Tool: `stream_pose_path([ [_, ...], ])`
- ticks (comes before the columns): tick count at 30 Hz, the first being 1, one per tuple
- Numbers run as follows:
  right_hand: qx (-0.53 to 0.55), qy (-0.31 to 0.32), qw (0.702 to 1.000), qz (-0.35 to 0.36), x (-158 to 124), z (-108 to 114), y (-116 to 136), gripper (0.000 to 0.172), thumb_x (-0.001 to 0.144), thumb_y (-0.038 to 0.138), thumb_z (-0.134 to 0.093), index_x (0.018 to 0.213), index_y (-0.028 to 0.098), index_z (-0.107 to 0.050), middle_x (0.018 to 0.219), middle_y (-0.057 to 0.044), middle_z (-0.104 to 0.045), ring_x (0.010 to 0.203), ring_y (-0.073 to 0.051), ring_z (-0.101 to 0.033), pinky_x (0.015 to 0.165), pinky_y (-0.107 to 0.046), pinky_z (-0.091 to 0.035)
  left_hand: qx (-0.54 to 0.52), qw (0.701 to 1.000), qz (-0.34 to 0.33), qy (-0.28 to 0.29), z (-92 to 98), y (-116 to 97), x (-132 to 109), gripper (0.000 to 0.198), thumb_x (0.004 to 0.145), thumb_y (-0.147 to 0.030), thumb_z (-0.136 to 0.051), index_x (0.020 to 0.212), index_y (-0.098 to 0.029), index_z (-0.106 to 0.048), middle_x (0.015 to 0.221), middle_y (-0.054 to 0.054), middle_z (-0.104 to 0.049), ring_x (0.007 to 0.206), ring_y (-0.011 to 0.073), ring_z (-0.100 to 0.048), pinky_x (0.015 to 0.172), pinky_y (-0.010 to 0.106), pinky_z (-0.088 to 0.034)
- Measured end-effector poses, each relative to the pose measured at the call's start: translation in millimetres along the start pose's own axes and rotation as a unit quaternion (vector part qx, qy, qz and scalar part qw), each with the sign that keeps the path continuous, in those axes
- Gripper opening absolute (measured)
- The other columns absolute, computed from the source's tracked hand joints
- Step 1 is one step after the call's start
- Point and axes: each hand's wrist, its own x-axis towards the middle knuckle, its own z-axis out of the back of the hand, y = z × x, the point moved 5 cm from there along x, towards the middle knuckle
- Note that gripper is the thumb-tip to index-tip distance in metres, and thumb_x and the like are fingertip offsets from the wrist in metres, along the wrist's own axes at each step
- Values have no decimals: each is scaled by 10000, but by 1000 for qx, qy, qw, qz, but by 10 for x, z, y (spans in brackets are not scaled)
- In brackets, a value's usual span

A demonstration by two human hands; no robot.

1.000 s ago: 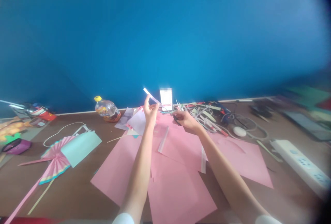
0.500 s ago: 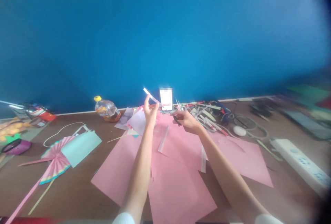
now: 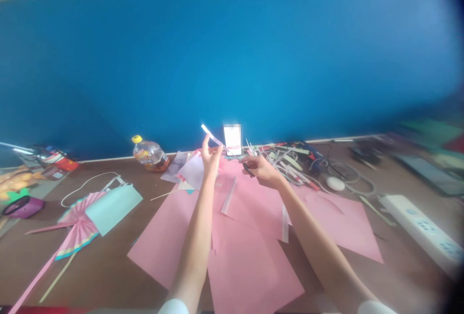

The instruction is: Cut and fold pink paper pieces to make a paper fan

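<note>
My left hand (image 3: pixel 210 157) is raised above the floor, pinching a narrow pale paper strip (image 3: pixel 213 137) that slants up to the left. My right hand (image 3: pixel 261 168) grips dark-handled scissors (image 3: pixel 246 166) whose blades point at the strip near my left fingers. Both hands hover over several pink paper sheets (image 3: pixel 250 236) spread on the brown floor. A loose paper strip (image 3: pixel 229 196) lies on the pink sheets just below my hands.
A blue wall stands behind. A plastic bottle (image 3: pixel 149 153) lies at the wall, a phone (image 3: pixel 232 139) leans there. A folded pink fan with pale green paper (image 3: pixel 94 210) lies left. Cables and strip scraps (image 3: pixel 304 161) are right, a white power strip (image 3: pixel 420 229) far right.
</note>
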Motion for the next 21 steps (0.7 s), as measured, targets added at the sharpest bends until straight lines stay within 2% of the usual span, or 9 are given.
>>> stream_pose_path([
  [5,-4,1,1000,-2,3,2,-13,424,677,301,-707,1054,112,-658,653,-29,-637,552,-121,-552,504,-243,-453,3,1000,2,-1,1,11,2,852,715,-525,-699,1441,-261,-340,1042,99,-653,771,147,-638,585,216,-499],
  [12,-3,1,1000,-2,11,4,-44,428,680,281,-705,1068,105,-661,662,-33,-637,556,-121,-552,492,-239,-447,6,1000,11,7,21,43,-2,852,719,-515,-698,1439,-231,-344,831,52,-663,679,129,-616,557,207,-477],
  [21,11,-1,1000,-7,29,-1,-120,444,681,278,-702,1088,106,-660,668,-40,-649,547,-123,-556,490,-248,-450,19,1000,-11,0,36,6,17,812,720,-499,-702,1419,-233,-387,957,87,-677,693,126,-626,573,211,-491],
])
